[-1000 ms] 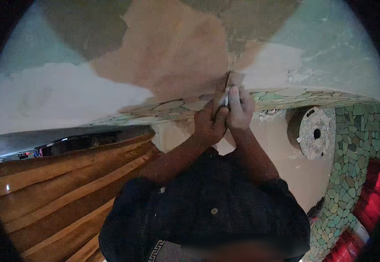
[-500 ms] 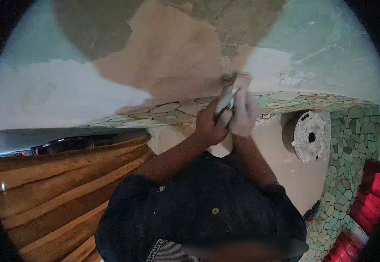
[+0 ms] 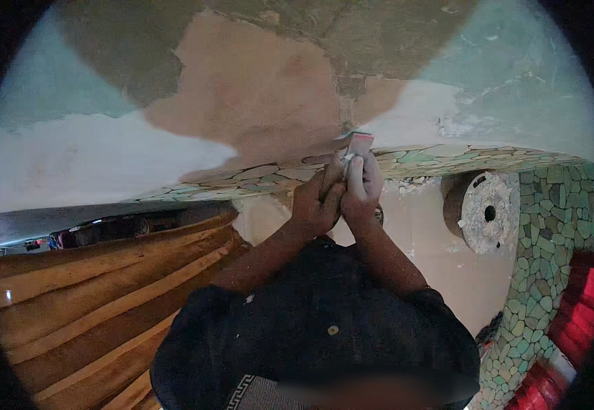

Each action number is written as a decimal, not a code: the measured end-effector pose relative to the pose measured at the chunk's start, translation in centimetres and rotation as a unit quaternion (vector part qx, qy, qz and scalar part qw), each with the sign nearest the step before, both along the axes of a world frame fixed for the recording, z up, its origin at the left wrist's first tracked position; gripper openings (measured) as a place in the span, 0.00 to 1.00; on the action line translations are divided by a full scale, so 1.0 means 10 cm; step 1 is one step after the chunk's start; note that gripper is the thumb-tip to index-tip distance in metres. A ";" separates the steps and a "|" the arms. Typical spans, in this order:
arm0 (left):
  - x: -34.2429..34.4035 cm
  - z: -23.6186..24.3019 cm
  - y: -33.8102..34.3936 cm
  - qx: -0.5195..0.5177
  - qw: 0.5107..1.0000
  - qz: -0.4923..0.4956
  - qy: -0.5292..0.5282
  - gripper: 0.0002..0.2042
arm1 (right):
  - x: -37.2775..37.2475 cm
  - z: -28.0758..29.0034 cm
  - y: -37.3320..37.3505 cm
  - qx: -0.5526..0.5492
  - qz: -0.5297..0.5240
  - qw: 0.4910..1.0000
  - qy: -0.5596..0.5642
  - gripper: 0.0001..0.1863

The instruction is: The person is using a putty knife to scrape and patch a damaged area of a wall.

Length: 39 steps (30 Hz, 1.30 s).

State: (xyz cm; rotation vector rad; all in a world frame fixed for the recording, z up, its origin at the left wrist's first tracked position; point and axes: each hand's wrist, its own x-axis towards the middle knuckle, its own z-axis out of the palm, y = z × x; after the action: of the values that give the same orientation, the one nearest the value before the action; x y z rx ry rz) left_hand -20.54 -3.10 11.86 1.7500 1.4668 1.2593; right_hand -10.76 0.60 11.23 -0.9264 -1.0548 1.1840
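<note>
In front of my chest, close to the wall, my two hands are together. My right hand (image 3: 364,188), dusted white, is closed around a small putty knife (image 3: 361,143) with a flat, pale blade and a reddish edge, pointing up toward the wall. My left hand (image 3: 316,203) is closed right beside it, its fingers against the putty knife's lower end; a whitish piece shows between the hands, and what the left fingers hold is mostly hidden. Beyond them the wall (image 3: 256,89) carries smooth whitish filler with greenish, rougher plaster above, partly in brownish shadow.
A stone-patterned strip (image 3: 440,156) runs along the wall's foot. To the right stands a round drum (image 3: 489,212) with a whitish crusted top and a central hole. Stone-patterned surface (image 3: 539,232) and red material (image 3: 587,301) lie farther right. Brown draped cloth (image 3: 105,280) fills the left.
Both hands have drawn closer together and slightly left and lower, with the putty knife. The pale tool earlier visible in my left hand is now mostly hidden.
</note>
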 end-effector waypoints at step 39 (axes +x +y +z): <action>0.08 0.29 0.21 0.013 0.999 -0.008 -0.046 0.15 | 0.06 0.47 0.15 0.033 -0.044 0.998 0.035 0.10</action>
State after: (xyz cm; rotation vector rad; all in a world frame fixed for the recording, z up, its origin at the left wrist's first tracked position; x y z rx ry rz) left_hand -19.79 -0.97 14.76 1.6940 1.3881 1.3381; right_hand -10.19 2.05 15.94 -0.8653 -0.9804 1.0948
